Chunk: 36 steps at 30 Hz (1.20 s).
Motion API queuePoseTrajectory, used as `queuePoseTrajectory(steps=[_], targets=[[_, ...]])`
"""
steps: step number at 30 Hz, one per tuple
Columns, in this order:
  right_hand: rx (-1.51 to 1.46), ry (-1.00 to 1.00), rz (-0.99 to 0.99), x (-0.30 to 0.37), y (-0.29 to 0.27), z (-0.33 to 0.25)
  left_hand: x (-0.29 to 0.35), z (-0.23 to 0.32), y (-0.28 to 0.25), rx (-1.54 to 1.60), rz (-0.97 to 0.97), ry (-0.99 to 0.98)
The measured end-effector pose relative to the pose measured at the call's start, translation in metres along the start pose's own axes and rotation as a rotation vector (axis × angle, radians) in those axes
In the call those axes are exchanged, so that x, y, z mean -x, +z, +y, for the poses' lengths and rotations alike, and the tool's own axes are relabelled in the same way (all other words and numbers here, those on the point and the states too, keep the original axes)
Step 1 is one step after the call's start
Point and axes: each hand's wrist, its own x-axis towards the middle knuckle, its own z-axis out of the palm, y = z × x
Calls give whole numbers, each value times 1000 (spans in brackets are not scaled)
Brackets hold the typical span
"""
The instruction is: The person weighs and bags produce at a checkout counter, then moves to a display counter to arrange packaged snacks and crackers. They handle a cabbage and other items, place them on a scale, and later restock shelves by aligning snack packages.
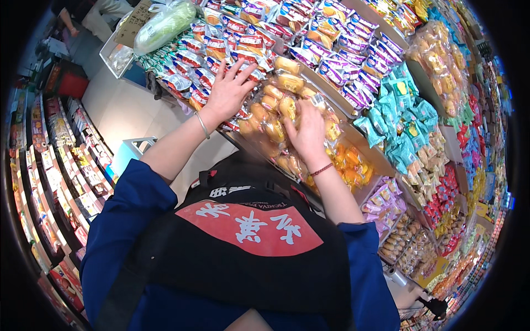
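My left hand (pixel 229 94) rests with fingers spread at the edge of a pile of red-and-white wrapped snacks (pixel 237 44). Beside it lies a heap of small golden-brown cakes in clear plastic wrapping (pixel 268 118). On the right part of that heap sits my right hand (pixel 308 128), its palm down and thumb apart from the fingers; the fingertips touch the wrapping. Neither hand is closed round a pack. The tips of the right fingers are partly lost against the plastic.
Cardboard dividers split the display; purple-and-white packs (pixel 353 55), teal bags (pixel 400 116) and orange-wrapped sweets (pixel 353 165) fill other sections. A large bagged green vegetable (pixel 165 26) lies at the far left. Stocked shelves (pixel 61 165) stand left, across the tiled floor (pixel 118 105).
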Motion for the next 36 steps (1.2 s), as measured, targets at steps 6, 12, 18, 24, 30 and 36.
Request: queuePoseTrajectory(steps=[6,12,18,24,30,36], targets=[[165,104,-159,-10,12,-11,0,3,7,20,18,1],[266,143,-155,-27,29,-13,-1,2,1,76,101,4],[71,-19,-221,-35,1,-36,-2,5,12,86,104,-25],[104,16,-186,-75,11,-36,0,13,14,80,78,86],[279,-7,241,-68,6,-27,-13,19,23,17,-43,215],[-265,126,22,-68,44,-7,-18,18,29,1,-29,196]])
